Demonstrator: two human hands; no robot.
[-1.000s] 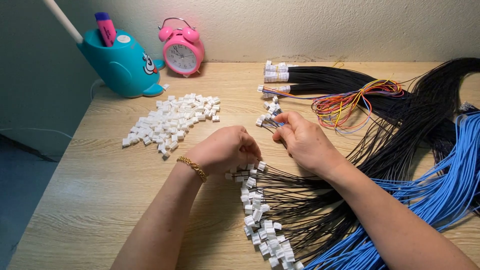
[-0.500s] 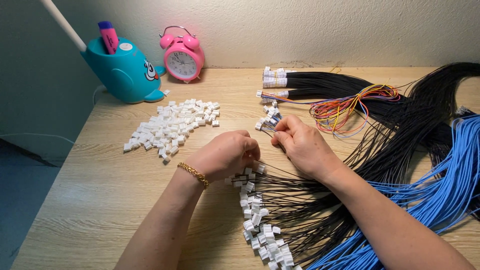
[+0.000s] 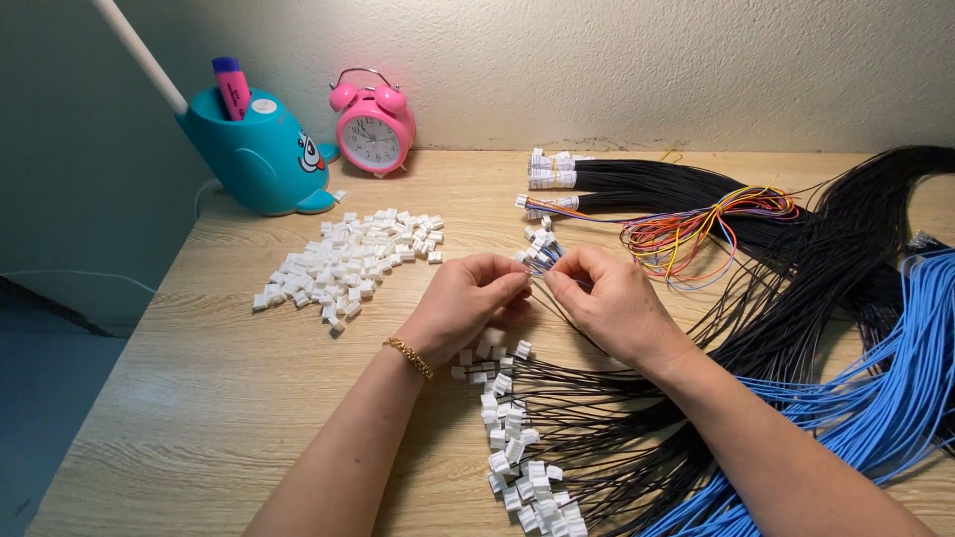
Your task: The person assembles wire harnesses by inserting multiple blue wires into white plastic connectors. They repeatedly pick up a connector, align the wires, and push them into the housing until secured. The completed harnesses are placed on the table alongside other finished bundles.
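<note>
white plastic connector housings on thin black wires [image 3: 517, 452] lie nearest, fanned across the pale wooden surface [image 3: 199, 398] in front of the person, with a sheaf of blue wires [image 3: 875, 398] to the right of them. just beyond, the left hand [image 3: 468, 303] and the right hand [image 3: 607, 298] meet fingertip to fingertip; each is closed in a pinch, and between them sits a thin wire end with what looks like a small white housing, though the fingers hide most of it. compared with a second ago the hands have come a little closer together and the left has lifted off the connector row, so the pinched piece now seems held up between both hands. further off to the left lies a loose heap of white plastic housings [image 3: 348, 259], apart from the hands. beyond the right hand are a multicoloured wire loop [image 3: 696, 229] and bundled black wires with white ends [image 3: 617, 184]. at the wall stand a teal whale-shaped pen holder [image 3: 259, 159] and a pink twin-bell alarm clock [image 3: 373, 124].
</note>
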